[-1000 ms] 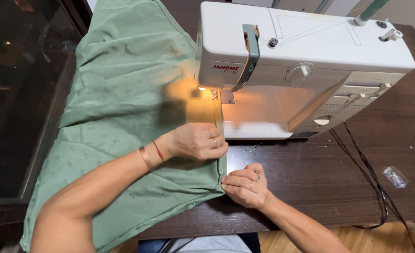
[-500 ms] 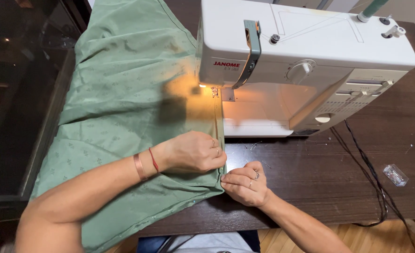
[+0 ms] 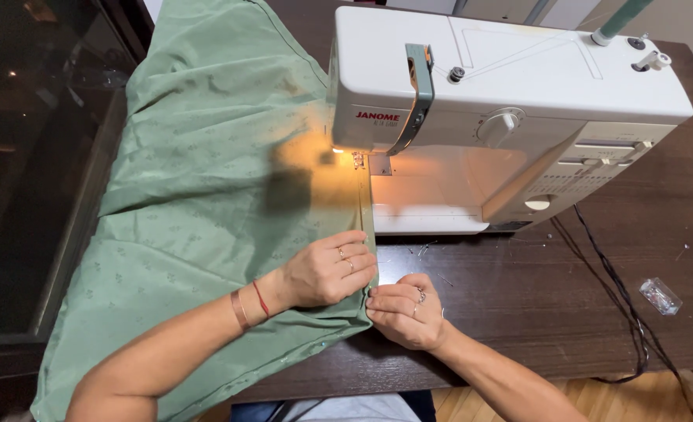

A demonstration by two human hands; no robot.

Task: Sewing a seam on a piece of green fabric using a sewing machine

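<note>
The green fabric (image 3: pixel 205 195) is soft woven cloth with a faint sheen and a small woven pattern. The sewing machine (image 3: pixel 510 101) has smooth, glossy white plastic housing. The worktop (image 3: pixel 534 312) is dark, matt, grained wood.

Labels/packages/screens, head view:

1. Label (image 3: pixel 377 117): small red logo w/ a fainter line beneath, printed on white front face of sewing machine (image 3: pixel 510 86), left end, just above needle area. Horizontal, narrow.
2. Panel of small printed markings (image 3: pixel 589 181): grey on off-white, lower right front of machine, beside a round dial. Too small to make out.
3. Small clear plastic packet (image 3: pixel 660 296): rectangular, reddish bits inside, lying on dark wood counter (image 3: pixel 534 312), right side, near black cords.

No screens or signs seen.
</note>
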